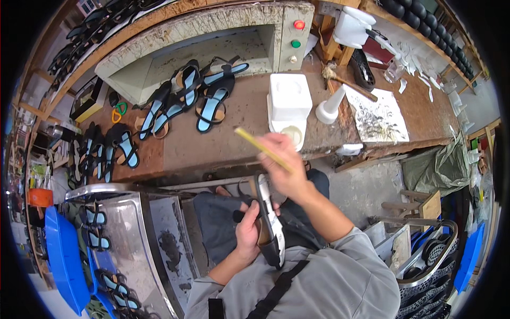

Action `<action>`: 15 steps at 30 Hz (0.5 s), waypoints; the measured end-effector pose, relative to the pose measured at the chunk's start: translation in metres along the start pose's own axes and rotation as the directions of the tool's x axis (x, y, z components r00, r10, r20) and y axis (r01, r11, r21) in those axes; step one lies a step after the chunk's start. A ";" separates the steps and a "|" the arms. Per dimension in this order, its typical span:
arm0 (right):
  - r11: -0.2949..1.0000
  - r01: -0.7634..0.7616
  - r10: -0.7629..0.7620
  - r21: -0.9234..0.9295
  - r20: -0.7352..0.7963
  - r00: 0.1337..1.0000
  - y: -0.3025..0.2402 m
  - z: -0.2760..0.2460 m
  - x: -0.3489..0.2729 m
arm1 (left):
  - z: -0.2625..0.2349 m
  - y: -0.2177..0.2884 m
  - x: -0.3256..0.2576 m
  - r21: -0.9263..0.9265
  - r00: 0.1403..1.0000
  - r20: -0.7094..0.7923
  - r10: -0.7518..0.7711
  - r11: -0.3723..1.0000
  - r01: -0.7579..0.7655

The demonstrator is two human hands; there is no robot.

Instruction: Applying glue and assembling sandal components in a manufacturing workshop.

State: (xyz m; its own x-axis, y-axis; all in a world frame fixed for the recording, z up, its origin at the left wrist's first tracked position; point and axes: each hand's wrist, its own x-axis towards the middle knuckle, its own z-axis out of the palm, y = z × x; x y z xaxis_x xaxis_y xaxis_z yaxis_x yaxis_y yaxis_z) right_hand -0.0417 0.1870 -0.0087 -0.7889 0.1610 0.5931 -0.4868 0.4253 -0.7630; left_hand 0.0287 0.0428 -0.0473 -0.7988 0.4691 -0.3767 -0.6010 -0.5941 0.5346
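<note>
My left hand [247, 229] is closed around a black sandal [275, 228] in front of my lap. The sandal is tilted, with a pale strip along its sole edge and its strap hanging toward my left. Above and right of it, my right hand [284, 164] grips a slim yellow stick [252, 140], like a brush handle. One end points up and left; I see no bristles. Just past my right hand, a white glue pot [290, 95] with a small open cup [292, 134] stands at the bench's near edge. The hand is somewhat blurred.
Several black sandals with blue insoles [212, 110] lie on the brown bench [180, 146], before a grey box oven [191, 37]. Right of the pot are a white cone-topped bottle [330, 109], a hammer [350, 85] and stained paper [378, 117]. A metal-framed cart [127, 212] stands left.
</note>
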 end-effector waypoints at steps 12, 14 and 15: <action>0.946 -0.102 0.085 -0.309 -0.068 0.994 0.072 -0.078 -0.004 | -0.025 0.034 0.088 0.023 0.948 -0.177 0.265 0.964 -0.265; 0.839 -0.525 0.545 0.143 -0.208 0.812 0.070 -0.085 -0.012 | -0.020 0.039 0.093 -0.003 0.963 -0.183 0.199 0.979 -0.203; 0.781 -0.602 0.624 0.165 -0.197 0.756 0.072 -0.090 -0.007 | -0.021 0.037 0.095 0.024 0.973 -0.169 0.154 0.988 -0.152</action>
State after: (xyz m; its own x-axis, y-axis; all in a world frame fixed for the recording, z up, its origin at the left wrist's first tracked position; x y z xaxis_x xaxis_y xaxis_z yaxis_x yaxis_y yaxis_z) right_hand -0.0373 0.2964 -0.0450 -0.8265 0.5625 0.0229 0.0327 0.0886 -0.9955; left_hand -0.0704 0.0519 -0.0793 -0.8746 0.2547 -0.4127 -0.4719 -0.6429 0.6033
